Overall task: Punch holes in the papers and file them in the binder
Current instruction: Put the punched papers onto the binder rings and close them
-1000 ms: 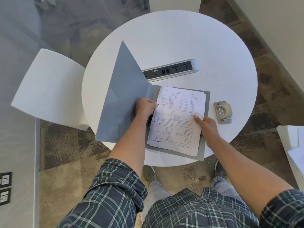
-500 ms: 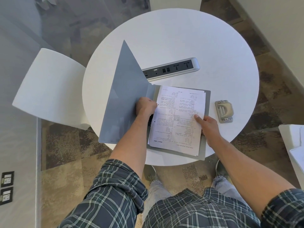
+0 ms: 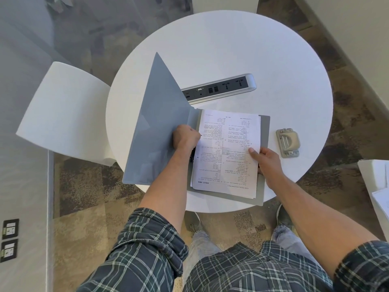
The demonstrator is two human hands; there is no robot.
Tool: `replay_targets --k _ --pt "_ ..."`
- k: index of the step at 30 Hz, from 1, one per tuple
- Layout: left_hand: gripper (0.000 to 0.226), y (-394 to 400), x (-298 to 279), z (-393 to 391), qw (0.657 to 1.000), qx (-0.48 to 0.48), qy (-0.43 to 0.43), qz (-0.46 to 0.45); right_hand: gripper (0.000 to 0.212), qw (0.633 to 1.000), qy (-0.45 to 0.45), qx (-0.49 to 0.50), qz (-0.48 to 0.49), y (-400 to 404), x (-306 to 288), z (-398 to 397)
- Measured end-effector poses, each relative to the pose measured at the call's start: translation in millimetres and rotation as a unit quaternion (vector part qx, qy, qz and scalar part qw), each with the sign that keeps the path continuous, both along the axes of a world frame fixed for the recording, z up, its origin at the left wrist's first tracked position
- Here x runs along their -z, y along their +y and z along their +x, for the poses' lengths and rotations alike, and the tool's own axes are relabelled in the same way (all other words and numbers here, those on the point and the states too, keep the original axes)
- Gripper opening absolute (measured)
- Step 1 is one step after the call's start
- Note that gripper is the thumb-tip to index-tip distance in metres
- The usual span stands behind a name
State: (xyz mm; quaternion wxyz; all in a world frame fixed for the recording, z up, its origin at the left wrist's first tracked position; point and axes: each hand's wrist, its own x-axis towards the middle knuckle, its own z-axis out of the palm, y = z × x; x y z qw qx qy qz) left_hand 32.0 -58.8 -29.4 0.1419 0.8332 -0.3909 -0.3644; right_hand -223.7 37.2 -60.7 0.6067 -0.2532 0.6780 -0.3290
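Seemingly near done: printed papers point(image 3: 228, 152) lie inside the open grey binder point(image 3: 160, 127) on the round table point(image 3: 231, 49). Left hand point(image 3: 186, 137), fingers curled, works the spine clip; right hand point(image 3: 266, 160) pinches the sheets' edge. Hole punch point(image 3: 288, 142) sits aside.

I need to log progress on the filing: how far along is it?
Punching looks finished: the punch sits idle on the table, right of the binder. In hand: the papers lie in the open binder, the right hand pinching their edge while the left hand works at the spine, clasp hidden. Left: securing the sheets, if not yet done, and closing the raised cover.
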Motion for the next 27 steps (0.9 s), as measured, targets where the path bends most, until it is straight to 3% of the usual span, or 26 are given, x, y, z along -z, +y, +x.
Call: replay_targets --k 8,16,27 --pt "0.015 1.8 -1.9 -0.7 1.0 -0.001 0.0 -0.004 0.021 1.0 -0.01 0.008 -0.013 2.2 2.5 0.6" --pt "0.013 1.6 -3.6 -2.0 0.999 -0.008 0.036 -0.011 0.026 0.999 -0.019 0.013 -0.028 3.2 4.1 0.1" --pt "0.013 2.7 -10.8 -3.8 1.0 0.005 0.004 0.006 0.023 0.999 -0.021 0.002 -0.04 5.3 -2.9 1.5"
